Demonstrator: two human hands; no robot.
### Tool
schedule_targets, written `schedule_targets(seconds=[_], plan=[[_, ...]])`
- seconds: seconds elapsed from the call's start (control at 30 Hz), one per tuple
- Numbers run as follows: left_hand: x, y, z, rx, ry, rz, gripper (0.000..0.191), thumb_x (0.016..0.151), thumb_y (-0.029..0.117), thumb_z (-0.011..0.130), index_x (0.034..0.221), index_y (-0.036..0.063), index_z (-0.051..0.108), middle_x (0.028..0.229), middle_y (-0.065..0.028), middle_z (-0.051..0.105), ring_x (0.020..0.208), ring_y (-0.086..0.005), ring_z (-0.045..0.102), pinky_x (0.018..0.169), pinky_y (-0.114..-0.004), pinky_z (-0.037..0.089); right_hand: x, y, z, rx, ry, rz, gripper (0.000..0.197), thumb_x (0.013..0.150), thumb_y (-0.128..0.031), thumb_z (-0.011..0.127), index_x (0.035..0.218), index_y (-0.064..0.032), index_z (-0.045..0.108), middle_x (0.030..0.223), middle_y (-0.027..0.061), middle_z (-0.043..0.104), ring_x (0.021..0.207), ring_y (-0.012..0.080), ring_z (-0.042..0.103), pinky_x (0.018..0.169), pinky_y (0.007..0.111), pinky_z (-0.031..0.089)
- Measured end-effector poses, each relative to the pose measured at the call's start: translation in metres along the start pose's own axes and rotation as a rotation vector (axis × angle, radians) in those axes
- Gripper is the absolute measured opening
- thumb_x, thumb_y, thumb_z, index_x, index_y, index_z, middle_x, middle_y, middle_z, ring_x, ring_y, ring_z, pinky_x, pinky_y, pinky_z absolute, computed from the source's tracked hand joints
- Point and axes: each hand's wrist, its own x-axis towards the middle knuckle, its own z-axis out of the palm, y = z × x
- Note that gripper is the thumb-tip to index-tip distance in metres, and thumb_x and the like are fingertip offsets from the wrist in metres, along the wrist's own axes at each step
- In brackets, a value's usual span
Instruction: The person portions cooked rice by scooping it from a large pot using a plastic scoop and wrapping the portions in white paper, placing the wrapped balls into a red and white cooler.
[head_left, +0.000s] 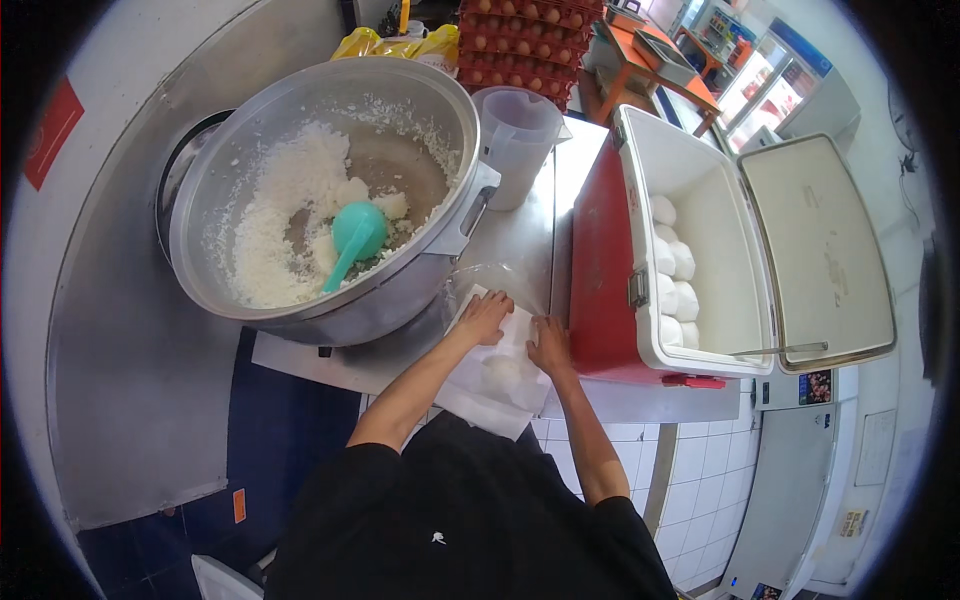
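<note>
A sheet of white wrapping paper (465, 379) lies at the front edge of the steel table, with a small mound of white cooked rice (501, 373) on its near part. My left hand (486, 318) grips the paper's far part, fingers bent over it. At the paper's right edge, my right hand (550, 345) pinches it beside the cooler. Clear plastic film (491, 276) shows just beyond my hands. To the left stands a large aluminium pot (367, 311), partly filled with rice (281, 217); a turquoise rice scoop (360, 234) rests inside.
At right an open red cooler box (606, 300) holds several white wrapped packets (681, 261); its lid (821, 247) hangs outward. Behind the pot are a plastic measuring jug (517, 142) and stacked red egg trays (525, 49). A steel wall panel (142, 360) bounds the left.
</note>
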Motion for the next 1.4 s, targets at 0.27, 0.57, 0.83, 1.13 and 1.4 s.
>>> schedule_targets(seconds=[0.27,0.57,0.83,1.13,1.4], plan=[[0.012,0.013,-0.022,0.406,-0.065,0.160,0.033,0.072,0.018,0.074,0.104,0.0127,0.068,0.104,-0.0098,0.071,0.101,-0.0290,0.068,0.091,-0.045,0.051,0.012,0.001,-0.008,-0.036,0.017,-0.027,0.046,0.073,-0.010,0.076,0.115,-0.0098,0.057,0.115,0.0146,0.058,0.117,0.0368,0.052,0.097,0.048,0.042],[-0.064,0.019,-0.047,-0.177,0.199,0.153,0.020,0.078,0.007,0.071,0.095,0.0095,0.062,0.090,-0.0104,0.063,0.090,-0.0335,0.063,0.078,-0.047,0.049,-0.047,-0.041,-0.043,0.322,0.047,0.040,0.028,0.078,0.002,0.064,0.104,-0.0041,0.056,0.093,0.0158,0.061,0.092,0.0379,0.060,0.081,0.049,0.047],[-0.122,0.037,-0.031,-0.188,0.263,0.128,0.021,0.074,-0.002,0.068,0.089,0.0094,0.060,0.092,-0.0073,0.057,0.091,-0.0292,0.060,0.075,-0.044,0.048,-0.121,-0.043,-0.015,0.299,0.225,-0.148,0.029,0.077,0.013,0.058,0.100,-0.0026,0.061,0.098,0.0177,0.061,0.091,0.0351,0.061,0.076,0.043,0.052],[-0.130,0.053,-0.023,-0.164,0.369,0.075,0.026,0.069,0.000,0.070,0.091,0.0088,0.062,0.096,-0.0083,0.059,0.093,-0.0294,0.059,0.079,-0.041,0.047,-0.104,-0.057,-0.027,0.269,0.359,0.105,0.060,0.063,0.005,0.066,0.119,-0.0120,0.055,0.128,0.0164,0.055,0.123,0.0399,0.048,0.105,0.049,0.039],[-0.104,0.010,-0.011,-0.452,0.206,-0.073,0.028,0.075,0.007,0.073,0.101,0.0123,0.063,0.101,-0.0058,0.059,0.099,-0.0277,0.057,0.084,-0.044,0.042,-0.089,-0.030,-0.009,0.355,0.151,0.282,0.049,0.065,0.005,0.065,0.111,-0.0081,0.057,0.125,0.0151,0.058,0.124,0.0379,0.051,0.107,0.051,0.039]])
